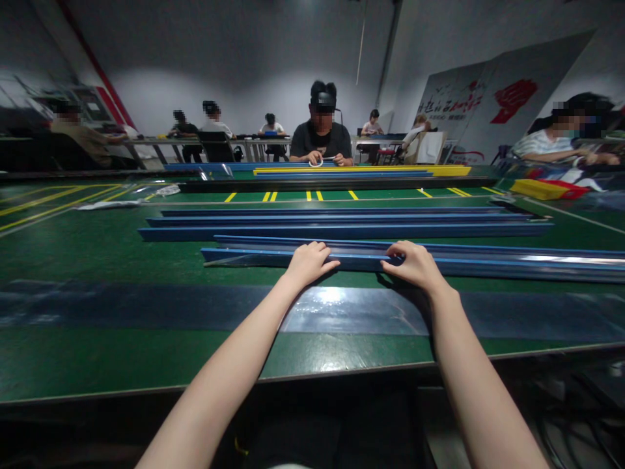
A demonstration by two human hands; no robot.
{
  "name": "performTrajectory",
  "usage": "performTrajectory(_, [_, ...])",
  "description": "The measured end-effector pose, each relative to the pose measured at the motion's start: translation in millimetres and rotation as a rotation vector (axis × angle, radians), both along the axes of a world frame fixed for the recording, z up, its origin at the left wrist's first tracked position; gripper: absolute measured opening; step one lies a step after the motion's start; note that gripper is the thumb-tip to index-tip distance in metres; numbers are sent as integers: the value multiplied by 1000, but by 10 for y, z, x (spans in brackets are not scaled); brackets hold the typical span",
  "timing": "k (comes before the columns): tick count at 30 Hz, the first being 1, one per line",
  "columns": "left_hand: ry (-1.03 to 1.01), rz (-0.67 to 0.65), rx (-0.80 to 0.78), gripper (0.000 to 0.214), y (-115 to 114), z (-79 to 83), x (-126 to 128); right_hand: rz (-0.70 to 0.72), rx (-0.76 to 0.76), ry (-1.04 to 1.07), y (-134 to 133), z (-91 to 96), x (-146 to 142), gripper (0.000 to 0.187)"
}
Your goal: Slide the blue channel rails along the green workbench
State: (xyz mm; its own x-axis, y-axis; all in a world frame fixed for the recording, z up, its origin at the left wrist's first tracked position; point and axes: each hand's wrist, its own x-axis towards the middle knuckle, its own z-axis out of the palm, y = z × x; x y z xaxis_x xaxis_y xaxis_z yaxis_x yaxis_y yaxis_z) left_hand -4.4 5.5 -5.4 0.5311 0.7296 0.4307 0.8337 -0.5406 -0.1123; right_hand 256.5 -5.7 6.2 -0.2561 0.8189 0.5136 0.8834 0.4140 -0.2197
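A long blue channel strip (488, 267) lies lengthwise on the green table in front of me, its right end running out of view. My left hand (311, 262) grips its near wall toward the left end, fingers over the top edge and thumb along the front. Farther right, my right hand (413, 262) holds the same wall between curled fingers and thumb. Some fingertips are hidden inside the channel. Between the channel and my body, a wide clear plastic film (161, 306) is stretched flat across the table, under my forearms.
Several more blue strips (342, 230) lie behind mine. Yellow strips (439, 170) and a dark strip (312, 185) are farther back, before a person (322, 140) seated opposite. A yellow and red bin (541, 189) stands at right. The table edge (351, 371) is close to me.
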Motion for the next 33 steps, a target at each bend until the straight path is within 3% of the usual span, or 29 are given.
performTrajectory(33, [-1, 9, 3, 37, -6, -8, 14, -8, -4, -261, -51, -22, -349, 30])
